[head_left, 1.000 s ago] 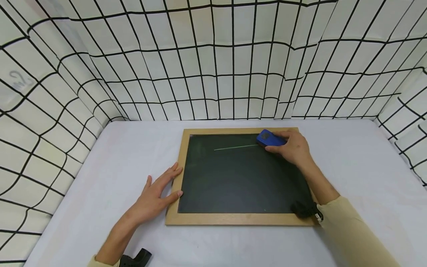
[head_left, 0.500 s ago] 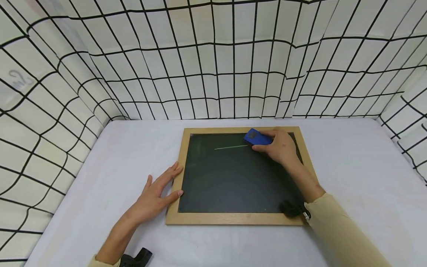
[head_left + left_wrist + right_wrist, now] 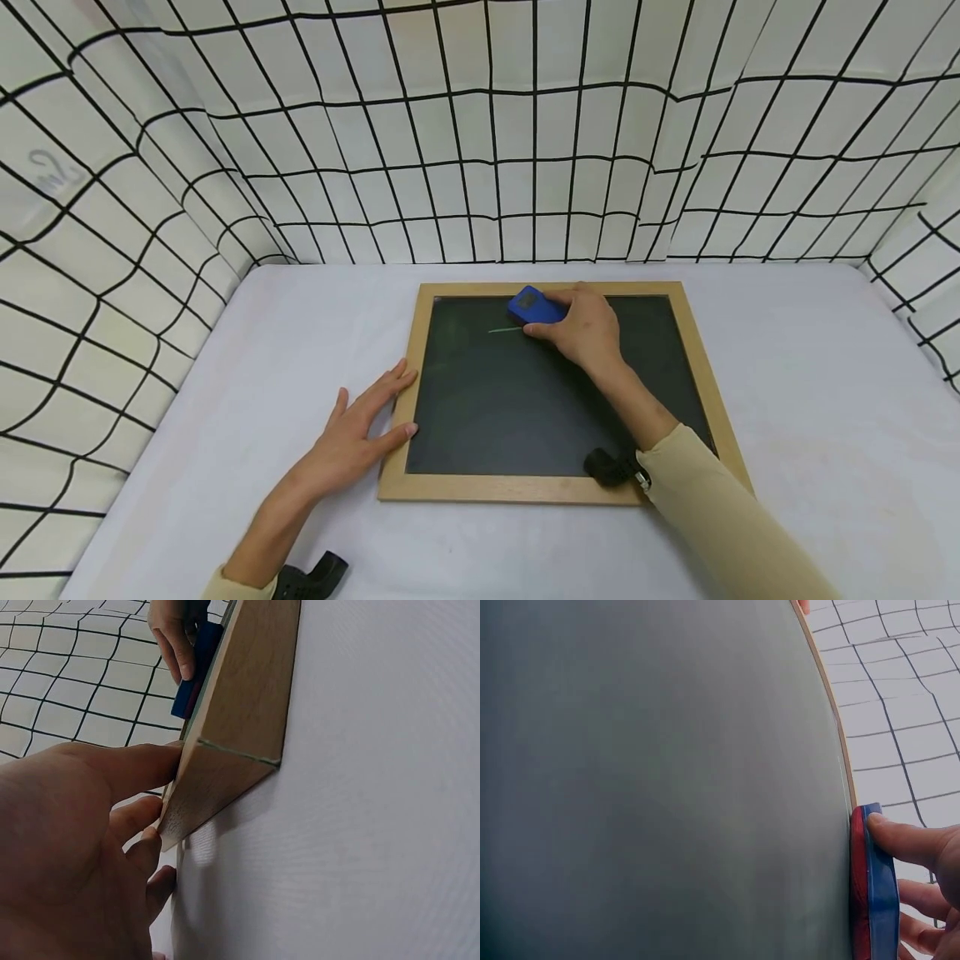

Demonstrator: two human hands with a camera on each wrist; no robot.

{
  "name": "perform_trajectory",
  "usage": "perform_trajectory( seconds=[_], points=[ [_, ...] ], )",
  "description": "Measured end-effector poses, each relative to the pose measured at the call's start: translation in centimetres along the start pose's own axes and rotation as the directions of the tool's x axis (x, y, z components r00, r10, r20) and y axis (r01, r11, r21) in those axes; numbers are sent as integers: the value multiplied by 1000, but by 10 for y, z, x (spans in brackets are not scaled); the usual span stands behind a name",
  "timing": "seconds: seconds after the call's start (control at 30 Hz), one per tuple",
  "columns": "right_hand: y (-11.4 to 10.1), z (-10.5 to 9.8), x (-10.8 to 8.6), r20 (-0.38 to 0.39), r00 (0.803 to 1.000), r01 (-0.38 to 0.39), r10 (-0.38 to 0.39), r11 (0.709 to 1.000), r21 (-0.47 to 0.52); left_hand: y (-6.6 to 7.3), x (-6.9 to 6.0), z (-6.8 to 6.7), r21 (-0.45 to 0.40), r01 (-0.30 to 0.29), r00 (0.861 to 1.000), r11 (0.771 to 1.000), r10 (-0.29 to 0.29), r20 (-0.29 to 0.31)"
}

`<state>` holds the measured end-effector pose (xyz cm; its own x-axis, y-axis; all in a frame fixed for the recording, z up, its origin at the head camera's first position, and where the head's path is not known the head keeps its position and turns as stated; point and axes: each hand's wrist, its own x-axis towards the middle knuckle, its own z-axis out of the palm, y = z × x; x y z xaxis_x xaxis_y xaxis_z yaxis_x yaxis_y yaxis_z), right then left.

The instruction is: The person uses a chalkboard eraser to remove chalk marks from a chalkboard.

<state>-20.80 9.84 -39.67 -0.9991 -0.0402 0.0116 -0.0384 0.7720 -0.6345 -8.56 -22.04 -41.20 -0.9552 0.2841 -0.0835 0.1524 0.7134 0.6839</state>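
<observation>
A wood-framed chalkboard [image 3: 525, 400] lies on the white tabletop. My right hand [image 3: 585, 329] grips a blue eraser [image 3: 536, 307] near the board's top edge, thumb on one side and fingers on the other. In the right wrist view the eraser's red pad [image 3: 859, 889] meets the board surface. A short pale chalk line [image 3: 504, 330] shows just left of the eraser. My left hand [image 3: 348, 442] rests at the frame's left side, fingers spread and fairly straight. Seen from the left wrist, its thumb and fingertips touch the frame's corner [image 3: 217, 772].
White walls with a black grid [image 3: 480, 133] stand behind and to the sides of the white-covered table [image 3: 810, 400]. A black wrist camera [image 3: 611, 467] on the right arm hangs over the board's lower edge; another black camera [image 3: 311, 577] is on the left wrist.
My right hand has slid left along the board's top with the eraser. The visible chalk line has become shorter. The left hand has stayed at the frame.
</observation>
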Motion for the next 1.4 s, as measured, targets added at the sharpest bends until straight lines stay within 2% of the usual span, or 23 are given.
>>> perform_trajectory(
  seconds=[0.4, 0.63, 0.83, 1.13, 1.4],
  points=[
    [-32, 25, 4, -4, 1000, 11, -11, 1000, -11, 1, 0, -1, 5, 3, 1000, 1000, -3, 1],
    [-55, 43, 6, -6, 998, 57, -57, 998, -15, 1, 0, -1, 4, 5, 1000, 1000, -5, 3],
    [-71, 54, 10, 22, 996, 83, -82, 996, -36, 1, 0, 0, 11, 5, 1000, 1000, -5, 1],
    [-81, 57, 16, 61, 991, 129, -123, 986, -106, 2, 1, 0, 17, 8, 1000, 1000, -8, 2],
    [-82, 57, 12, 124, 981, 166, -148, 975, -146, 1, 1, -1, 14, 13, 1000, 1000, -13, 6]
  ],
)
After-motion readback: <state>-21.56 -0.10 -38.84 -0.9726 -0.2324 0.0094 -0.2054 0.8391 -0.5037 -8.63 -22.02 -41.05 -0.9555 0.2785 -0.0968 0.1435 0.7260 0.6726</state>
